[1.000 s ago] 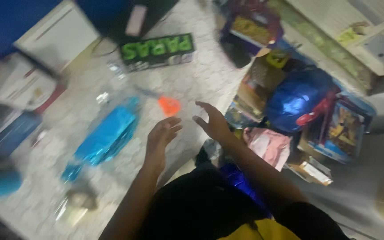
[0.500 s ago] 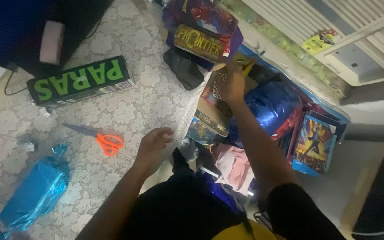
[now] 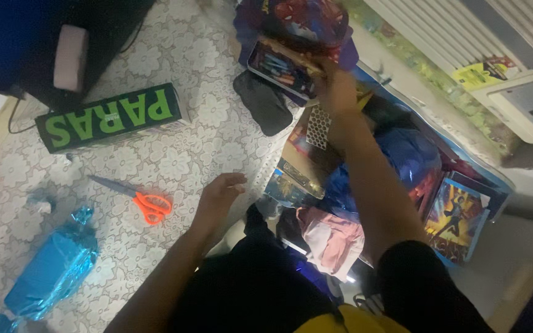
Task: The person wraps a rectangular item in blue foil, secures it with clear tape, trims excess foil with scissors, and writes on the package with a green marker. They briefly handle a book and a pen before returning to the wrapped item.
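Observation:
My right hand (image 3: 335,86) reaches far forward over a pile of boxes and grips the near edge of a flat dark box (image 3: 279,66) with a colourful front, tilting it up. My left hand (image 3: 217,196) rests open, palm down, on the white lace cloth (image 3: 186,154), with nothing in it. Orange-handled scissors (image 3: 138,197) lie a short way to its left. A parcel wrapped in shiny blue foil (image 3: 53,271) lies at the lower left.
A long black box with green lettering (image 3: 112,117) lies at upper left near a dark bag (image 3: 63,37). To the right sit a shiny blue foil bundle (image 3: 396,166), picture boxes (image 3: 454,216), a pink cloth (image 3: 331,237) and a black cloth (image 3: 263,102).
My right hand has stretched from in front of me out to the pile and taken hold of the flat box, which now tilts up. My left hand has settled onto the cloth.

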